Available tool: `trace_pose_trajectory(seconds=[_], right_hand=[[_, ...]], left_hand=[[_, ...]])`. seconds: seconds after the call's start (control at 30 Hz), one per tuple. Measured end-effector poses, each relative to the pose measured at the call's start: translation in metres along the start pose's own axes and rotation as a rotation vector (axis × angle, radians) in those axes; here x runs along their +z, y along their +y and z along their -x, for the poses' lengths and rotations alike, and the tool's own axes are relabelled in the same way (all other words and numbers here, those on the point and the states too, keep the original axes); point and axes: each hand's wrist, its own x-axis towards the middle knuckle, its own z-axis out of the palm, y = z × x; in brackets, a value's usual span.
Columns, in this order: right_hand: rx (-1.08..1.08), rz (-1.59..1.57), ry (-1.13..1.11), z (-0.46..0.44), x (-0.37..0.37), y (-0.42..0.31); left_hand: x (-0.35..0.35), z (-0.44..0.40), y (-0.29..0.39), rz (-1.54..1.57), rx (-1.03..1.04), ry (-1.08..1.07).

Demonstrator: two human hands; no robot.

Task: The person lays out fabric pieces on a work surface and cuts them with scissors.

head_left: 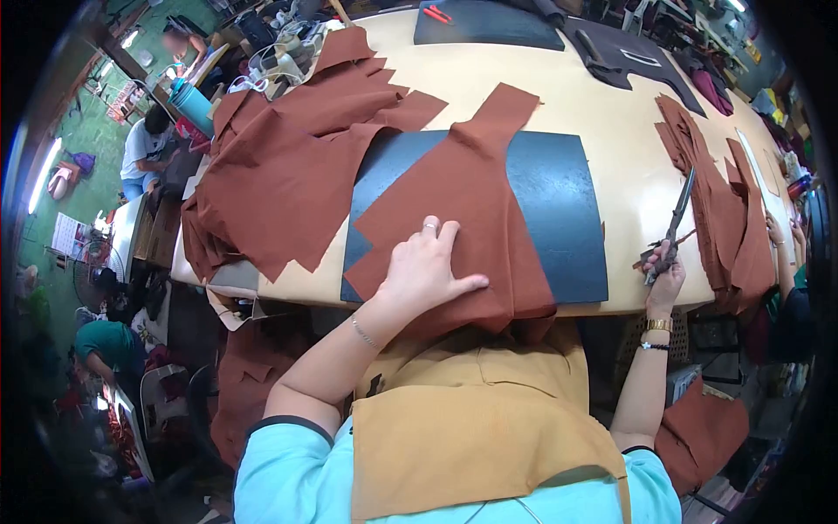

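Observation:
My left hand (425,269) lies flat on a reddish-brown piece of fabric (478,175), with thumb and fingers apart. That piece rests over a dark cutting mat (559,201), and its near end bunches at the table edge against my apron (480,437). Off to the right, my right hand (667,281) is closed around the handles of a pair of scissors (680,210), blades pointing away from me. Beside the scissors lies a strip-like stack of the same brown fabric (707,201).
A large heap of brown fabric (271,166) covers the table's left side. Farther back are another dark mat (489,24), a red tool (436,14) and dark cloth (611,48). A blue tumbler (190,105) stands at left. Other people (147,153) sit nearby; another person's hands (786,231) show at right.

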Motion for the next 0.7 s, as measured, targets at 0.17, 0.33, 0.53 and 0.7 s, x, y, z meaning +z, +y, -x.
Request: trace_pose_trajectory(seconds=[0.17,0.33,0.53,0.7], right_hand=[[0.018,-0.044,0.014,0.003,0.005,-0.004],[-0.007,-0.029,-0.052,0.006,0.011,-0.012],[0.04,0.373,-0.084,-0.02,0.002,-0.034],[0.121,0.807,-0.021,-0.075,0.001,-0.06]], left_hand=[[0.017,-0.014,-0.01,0.213,0.035,-0.044],[0.029,-0.031,-0.032,0.392,0.144,0.044],[-0.01,-0.087,-0.28,0.926,-0.2,0.551],[-0.06,-0.036,-0.396,1.393,-0.623,0.954]])
